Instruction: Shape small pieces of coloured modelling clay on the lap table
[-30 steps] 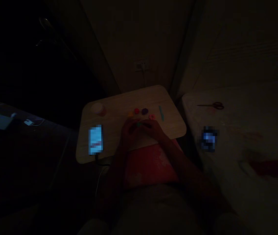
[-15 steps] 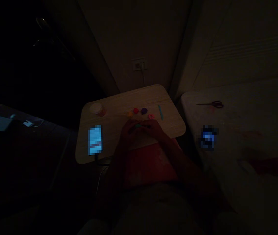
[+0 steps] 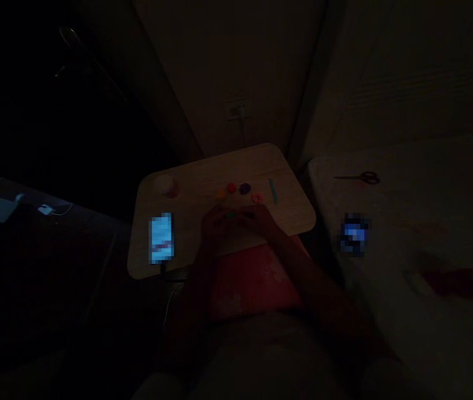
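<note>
Green piece (image 3: 230,215) slightly farther left than before, in a fingertip pinch between both half-closed hands (image 3: 260,220).

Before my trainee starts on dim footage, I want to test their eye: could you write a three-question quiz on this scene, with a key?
1. Fill in the blank: on the table, the ____ lump sits between the orange lump and the purple lump.
2. True or false: a green piece shows between the left hand and the right hand.
3. Do the scissors lie on the table or on the pale surface beside it?

Key:
1. Red: the red lump.
2. True.
3. On the pale surface, to the right of the table.
</note>
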The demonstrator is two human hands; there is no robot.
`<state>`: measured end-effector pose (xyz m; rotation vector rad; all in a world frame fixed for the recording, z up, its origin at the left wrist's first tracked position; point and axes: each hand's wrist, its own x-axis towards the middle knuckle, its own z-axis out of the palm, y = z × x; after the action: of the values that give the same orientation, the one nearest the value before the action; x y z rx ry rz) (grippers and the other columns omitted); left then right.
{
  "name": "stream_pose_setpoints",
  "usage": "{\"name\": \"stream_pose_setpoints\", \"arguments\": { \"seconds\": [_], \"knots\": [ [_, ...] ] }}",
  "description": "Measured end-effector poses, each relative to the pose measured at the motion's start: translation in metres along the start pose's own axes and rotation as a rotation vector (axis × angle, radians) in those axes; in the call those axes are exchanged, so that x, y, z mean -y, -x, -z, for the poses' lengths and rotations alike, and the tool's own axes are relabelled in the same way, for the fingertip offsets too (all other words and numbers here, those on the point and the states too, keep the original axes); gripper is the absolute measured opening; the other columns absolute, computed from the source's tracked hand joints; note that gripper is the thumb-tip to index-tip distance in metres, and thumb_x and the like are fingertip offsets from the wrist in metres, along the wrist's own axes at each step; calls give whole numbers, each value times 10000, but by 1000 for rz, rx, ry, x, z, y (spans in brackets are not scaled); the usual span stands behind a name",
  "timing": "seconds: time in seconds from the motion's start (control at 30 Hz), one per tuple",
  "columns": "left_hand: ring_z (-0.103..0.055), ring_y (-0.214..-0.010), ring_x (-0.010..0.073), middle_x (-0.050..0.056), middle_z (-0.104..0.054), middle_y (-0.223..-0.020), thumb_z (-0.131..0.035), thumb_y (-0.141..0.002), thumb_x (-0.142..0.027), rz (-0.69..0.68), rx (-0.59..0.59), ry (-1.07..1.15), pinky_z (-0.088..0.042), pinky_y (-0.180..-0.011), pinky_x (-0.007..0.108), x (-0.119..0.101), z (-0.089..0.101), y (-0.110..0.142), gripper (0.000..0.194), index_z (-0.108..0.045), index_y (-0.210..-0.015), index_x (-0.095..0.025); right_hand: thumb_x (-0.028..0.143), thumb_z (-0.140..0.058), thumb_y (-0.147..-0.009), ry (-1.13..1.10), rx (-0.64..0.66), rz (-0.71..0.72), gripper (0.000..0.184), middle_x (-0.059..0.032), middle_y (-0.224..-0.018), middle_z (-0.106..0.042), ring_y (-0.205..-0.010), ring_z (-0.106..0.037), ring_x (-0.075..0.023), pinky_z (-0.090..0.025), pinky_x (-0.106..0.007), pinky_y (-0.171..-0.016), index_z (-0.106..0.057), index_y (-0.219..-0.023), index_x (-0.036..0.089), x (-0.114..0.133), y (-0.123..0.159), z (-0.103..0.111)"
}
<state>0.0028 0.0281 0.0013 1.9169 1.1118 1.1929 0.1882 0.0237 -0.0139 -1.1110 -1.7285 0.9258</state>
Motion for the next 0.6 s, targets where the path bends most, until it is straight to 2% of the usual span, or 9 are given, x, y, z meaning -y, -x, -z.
{"name": "stream_pose_setpoints", "arguments": {
  "seconds": [0.3, 0.47, 0.6],
  "knots": [
    [-656, -820, 185, 48, -720, -865, -708, -851, -271, -3, -105, -54, -543, -768, 320, -2, -5, 1, 109, -779, -879, -193, 394, -613, -907, 64, -46, -1, 303, -28, -722, -699, -636, -553, -135, -377, -248, -623, -769, -812, 153, 1, 2, -2],
    [-662, -921, 202, 61, -722, -980, -693, -876, -259, -30, -131, -67, -544, -869, 352, -3, -5, 0, 210, -774, -1064, -211, 405, -603, -923, 167, -80, -28, 365, -12, -621, -619, -589, -483, -123, -329, -262, -603, -681, -670, 153, 1, -3, -6],
    [-651, -958, 207, 66, -708, -1015, -675, -894, -260, -32, -105, -96, -537, -900, 360, -2, -4, 0, 270, -758, -1149, -224, 359, -568, -939, 167, -77, 1, 357, -14, -633, -632, -586, -492, -126, -325, -266, -606, -680, -666, 159, 2, -2, -5]
  ]
}}
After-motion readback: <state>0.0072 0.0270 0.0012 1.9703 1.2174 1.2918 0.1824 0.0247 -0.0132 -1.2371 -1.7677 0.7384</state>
